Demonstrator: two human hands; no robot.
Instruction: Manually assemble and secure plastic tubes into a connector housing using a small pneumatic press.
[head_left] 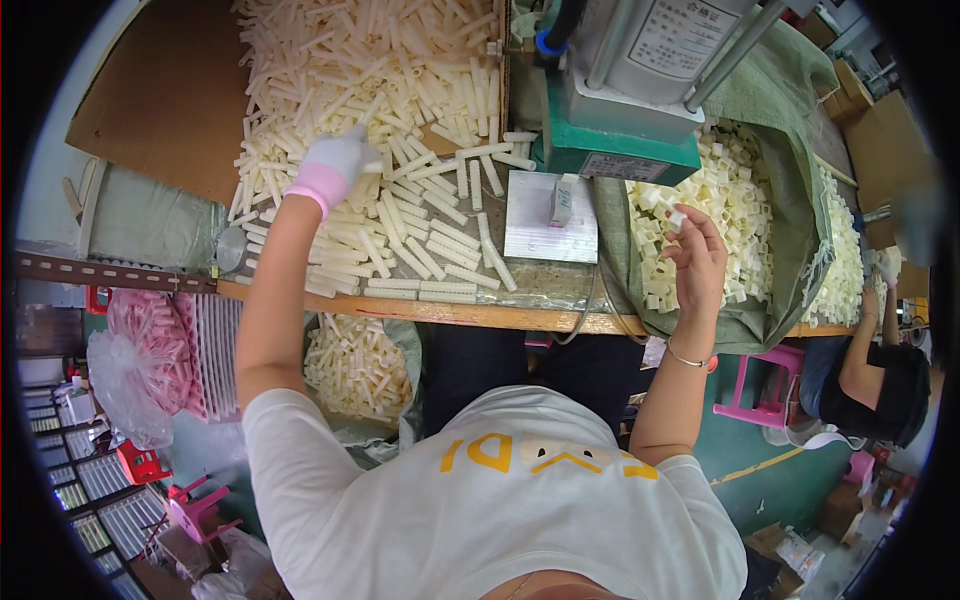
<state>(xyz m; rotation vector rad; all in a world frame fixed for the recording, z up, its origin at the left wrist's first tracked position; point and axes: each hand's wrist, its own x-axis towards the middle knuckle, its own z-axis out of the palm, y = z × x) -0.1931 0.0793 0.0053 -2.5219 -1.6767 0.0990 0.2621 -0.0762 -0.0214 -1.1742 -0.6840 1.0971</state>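
My left hand (334,168), in a white glove with a pink cuff, lies over a heap of cream ribbed plastic sticks (330,75). A finger reaches forward and the thumb side is apart from it; the other fingers are partly hidden. One stick lies against the glove's right side. My bare right hand (699,255) is raised at the near side of a green woven sack (800,215) of small cream plastic pieces (735,185). Between its thumb and fingertips is a small white plastic piece (676,217). Loose sticks (440,235) spread over the bench right of my left hand.
A press with a green head (620,150) stands above a metal plate (525,215) bearing a small block (561,202). Cardboard (165,95) borders the heap. A wooden edge (450,312) runs along the bench. Below stands another sack of pieces (355,365). A co-worker (880,385) sits far right.
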